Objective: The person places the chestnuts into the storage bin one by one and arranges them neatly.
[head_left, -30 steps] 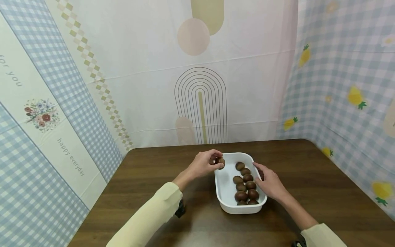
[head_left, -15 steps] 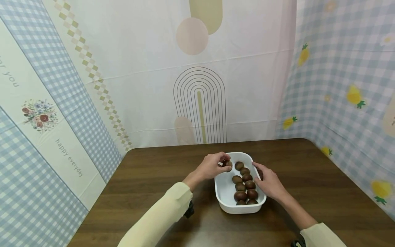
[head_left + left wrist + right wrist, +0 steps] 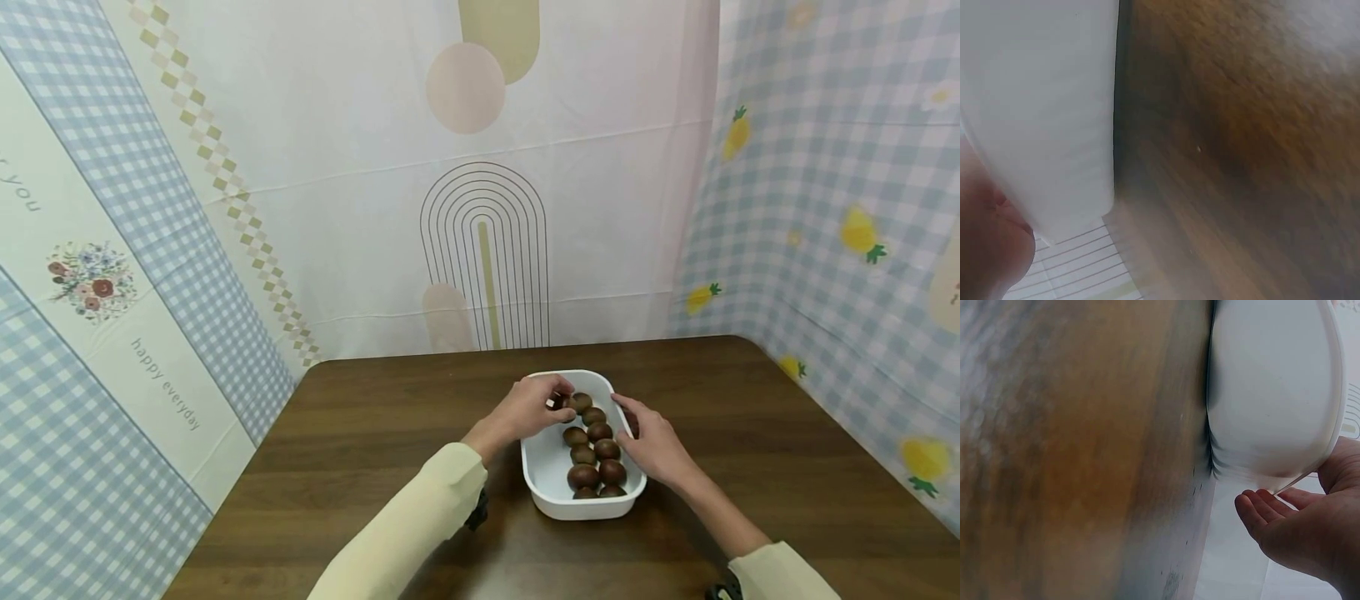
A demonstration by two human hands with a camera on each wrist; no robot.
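Observation:
My left hand (image 3: 528, 407) reaches over the left rim of a white rectangular container (image 3: 545, 467). Between thumb and fingers it pinches a brown egg-shaped piece (image 3: 568, 410), partly hidden by the fingers. Several more brown egg-shaped pieces (image 3: 582, 477) lie inside in two uneven rows toward the container's right side. At the right rim, my right hand (image 3: 654, 442) holds the container. In the right wrist view its fingers (image 3: 1250, 512) lie along the outside of the white wall. The left wrist view shows only part of the left hand (image 3: 994, 231) beside the container; the held piece is out of sight there.
The container stands on a dark wood-grain table (image 3: 390, 417) with a rounded far edge. Behind it hangs a pale printed cloth (image 3: 360, 250). A blue checked cloth with pineapples (image 3: 817, 267) is on the right, and another checked cloth (image 3: 172, 250) on the left.
My left hand has moved right with its brown egg-shaped piece, from the container's left rim to beside the far pieces. The right hand stays at the right rim.

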